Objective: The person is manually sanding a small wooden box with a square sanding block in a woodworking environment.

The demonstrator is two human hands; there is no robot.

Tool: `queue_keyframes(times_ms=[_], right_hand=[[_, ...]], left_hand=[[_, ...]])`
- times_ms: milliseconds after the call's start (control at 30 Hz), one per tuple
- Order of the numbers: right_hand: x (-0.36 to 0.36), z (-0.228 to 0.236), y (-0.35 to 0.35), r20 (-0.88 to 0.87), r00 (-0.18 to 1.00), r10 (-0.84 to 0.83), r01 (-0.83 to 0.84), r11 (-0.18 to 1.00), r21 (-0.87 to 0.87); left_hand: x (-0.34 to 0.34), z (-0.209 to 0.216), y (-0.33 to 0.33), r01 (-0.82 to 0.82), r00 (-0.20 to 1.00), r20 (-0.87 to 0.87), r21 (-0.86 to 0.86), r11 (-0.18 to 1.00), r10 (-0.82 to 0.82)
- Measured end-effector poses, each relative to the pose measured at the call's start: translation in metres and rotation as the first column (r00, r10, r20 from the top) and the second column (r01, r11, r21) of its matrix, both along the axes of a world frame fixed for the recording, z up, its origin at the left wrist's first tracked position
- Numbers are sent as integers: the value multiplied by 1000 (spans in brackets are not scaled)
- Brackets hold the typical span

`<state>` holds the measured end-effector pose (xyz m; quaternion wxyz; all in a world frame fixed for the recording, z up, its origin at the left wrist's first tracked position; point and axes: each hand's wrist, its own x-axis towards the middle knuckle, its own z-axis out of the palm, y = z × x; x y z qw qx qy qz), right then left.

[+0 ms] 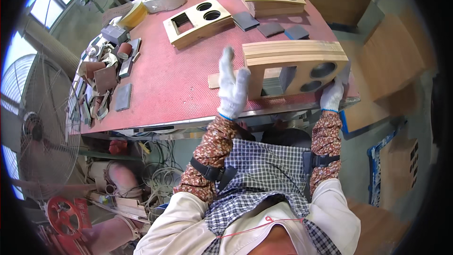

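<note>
Right of centre, the wooden panel stack [302,72] stands near the desk [165,82] edge. Left hand [232,89]: open, apparently gripping nothing. Right hand [333,94]: at the stack's corner, grip unclear. Uneven support may cause tipping.

Red-topped table [165,85]: cutout wooden panels [297,53] at front edge, similar panels [199,29] behind, grey blocks [270,29], jumbled heap [104,79] at left.
</note>
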<state>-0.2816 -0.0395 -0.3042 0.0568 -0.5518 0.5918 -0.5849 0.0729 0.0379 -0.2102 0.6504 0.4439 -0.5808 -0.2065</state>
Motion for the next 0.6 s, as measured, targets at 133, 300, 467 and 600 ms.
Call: queue_keyframes(times_ms=[133, 300, 467, 600], right_hand=[[17, 51, 35, 759, 630, -166, 121, 986, 115], [55, 71, 140, 313, 929, -196, 155, 976, 152], [129, 74, 198, -355, 913, 200, -201, 979, 35], [161, 64, 165, -498, 861, 104, -149, 988, -51]], left_hand=[[21, 81, -8, -38, 915, 393, -150, 988, 95], [3, 133, -25, 32, 669, 735, -174, 984, 109], [-18, 140, -40, 57, 457, 888, 36, 998, -58], [-22, 136, -43, 14, 392, 898, 209, 978, -197]])
